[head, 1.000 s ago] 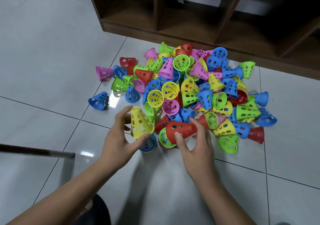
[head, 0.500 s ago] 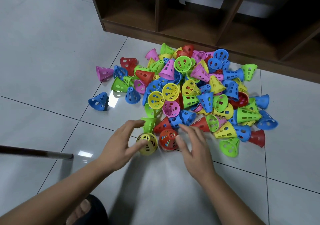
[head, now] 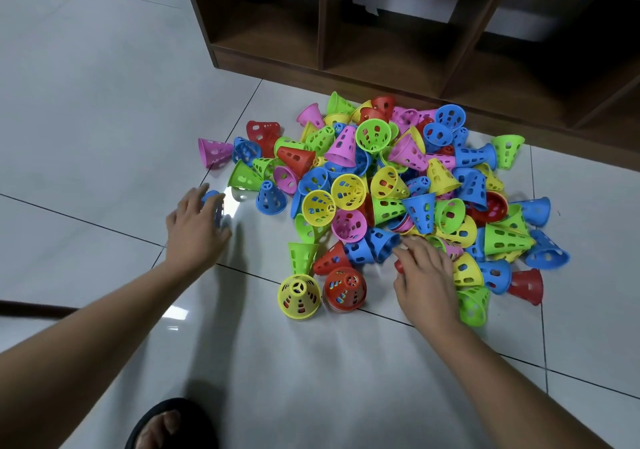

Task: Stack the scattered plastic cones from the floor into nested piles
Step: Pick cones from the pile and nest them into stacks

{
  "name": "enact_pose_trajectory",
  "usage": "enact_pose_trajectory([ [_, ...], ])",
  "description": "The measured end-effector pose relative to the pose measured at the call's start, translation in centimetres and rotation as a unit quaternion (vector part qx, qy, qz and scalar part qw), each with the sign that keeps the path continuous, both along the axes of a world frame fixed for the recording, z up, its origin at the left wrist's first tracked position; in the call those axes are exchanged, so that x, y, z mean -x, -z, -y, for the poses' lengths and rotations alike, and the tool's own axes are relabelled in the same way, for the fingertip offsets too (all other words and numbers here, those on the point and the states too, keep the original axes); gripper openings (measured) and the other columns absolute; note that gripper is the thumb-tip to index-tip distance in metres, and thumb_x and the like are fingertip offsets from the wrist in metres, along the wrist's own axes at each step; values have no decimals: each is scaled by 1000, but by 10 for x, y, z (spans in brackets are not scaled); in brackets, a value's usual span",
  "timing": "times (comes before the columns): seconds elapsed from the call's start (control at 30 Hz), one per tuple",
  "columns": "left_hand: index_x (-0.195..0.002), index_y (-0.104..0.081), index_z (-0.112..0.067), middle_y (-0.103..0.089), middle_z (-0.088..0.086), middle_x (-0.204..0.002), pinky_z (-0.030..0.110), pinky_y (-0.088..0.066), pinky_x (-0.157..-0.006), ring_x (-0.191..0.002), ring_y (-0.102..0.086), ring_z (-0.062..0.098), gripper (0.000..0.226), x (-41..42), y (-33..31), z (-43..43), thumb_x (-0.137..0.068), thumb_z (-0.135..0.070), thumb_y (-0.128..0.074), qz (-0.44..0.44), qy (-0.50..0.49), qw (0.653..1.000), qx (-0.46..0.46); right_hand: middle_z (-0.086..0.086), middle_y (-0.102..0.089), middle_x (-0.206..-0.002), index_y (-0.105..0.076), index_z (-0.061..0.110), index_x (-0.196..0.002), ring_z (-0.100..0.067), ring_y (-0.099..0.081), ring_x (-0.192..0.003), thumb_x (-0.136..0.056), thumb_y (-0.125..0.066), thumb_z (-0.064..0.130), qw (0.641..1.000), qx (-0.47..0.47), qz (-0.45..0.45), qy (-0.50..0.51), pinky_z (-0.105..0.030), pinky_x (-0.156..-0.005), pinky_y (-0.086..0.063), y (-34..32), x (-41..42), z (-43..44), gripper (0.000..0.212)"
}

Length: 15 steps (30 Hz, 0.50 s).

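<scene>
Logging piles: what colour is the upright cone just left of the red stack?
The perforated plastic cone is yellow; head view.

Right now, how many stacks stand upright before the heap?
2: the yellow stack nearest the camera, the red stack just right of it. More may hide in the heap.

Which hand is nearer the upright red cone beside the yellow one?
Right. The right hand lies just right of the red cone, not touching; the left hand is far to its left, over a blue cone.

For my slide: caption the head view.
Left hand on a stray blue cone, right hand gripping a red cone, near the yellow cone and red pile.
</scene>
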<state>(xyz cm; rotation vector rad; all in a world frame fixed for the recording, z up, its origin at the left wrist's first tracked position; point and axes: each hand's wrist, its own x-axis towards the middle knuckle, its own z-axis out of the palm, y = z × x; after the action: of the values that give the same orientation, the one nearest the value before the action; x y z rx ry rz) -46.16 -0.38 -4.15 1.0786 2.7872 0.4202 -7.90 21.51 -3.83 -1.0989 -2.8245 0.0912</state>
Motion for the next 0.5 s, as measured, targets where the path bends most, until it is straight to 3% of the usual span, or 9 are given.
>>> enact_pose_trajectory([
  [0.13, -156, -46, -26, -34, 10, -168, 58, -31, -119, -156, -29, 35, 66, 16, 8, 6, -94, -30, -71, 33, -38, 998, 30, -6, -55, -148, -66, 17, -131, -31, -44, -144, -70, -83, 13, 998, -16, 52, 11, -52, -123, -27, 3, -2, -2, 64],
  [0.27, -139, -56, -24, -56, 11, -138, 53, -45, -100, -125, -53, 42, 55, 18, 14, 15, -89, -35, -76, 50, -47, 997, 19, -7, -56, -141, -67, 17, -129, -34, -49, -133, -63, -90, 6, 999, -1, 43, 17, -50, -110, -40, 12, -6, 1, 71],
  [0.37, -125, -57, -23, -61, 10, -119, 48, -48, -86, -105, -61, 40, 49, 7, 12, 20, -84, -36, -81, 61, -43, 997, 24, -6, -57, -128, -68, 17, -127, -32, -52, -118, -61, -87, 0, 1000, -1, 22, 7, -47, -100, -46, 15, -11, 7, 71],
  [0.5, -124, -58, -22, -65, 5, -114, 48, -51, -87, -99, -64, 35, 50, -16, 10, 26, -83, -40, -81, 86, -47, 995, 34, -4, -55, -122, -67, 19, -125, -30, -51, -109, -66, -87, 9, 999, 15, 37, 10, -46, -95, -49, 16, -13, 19, 63],
])
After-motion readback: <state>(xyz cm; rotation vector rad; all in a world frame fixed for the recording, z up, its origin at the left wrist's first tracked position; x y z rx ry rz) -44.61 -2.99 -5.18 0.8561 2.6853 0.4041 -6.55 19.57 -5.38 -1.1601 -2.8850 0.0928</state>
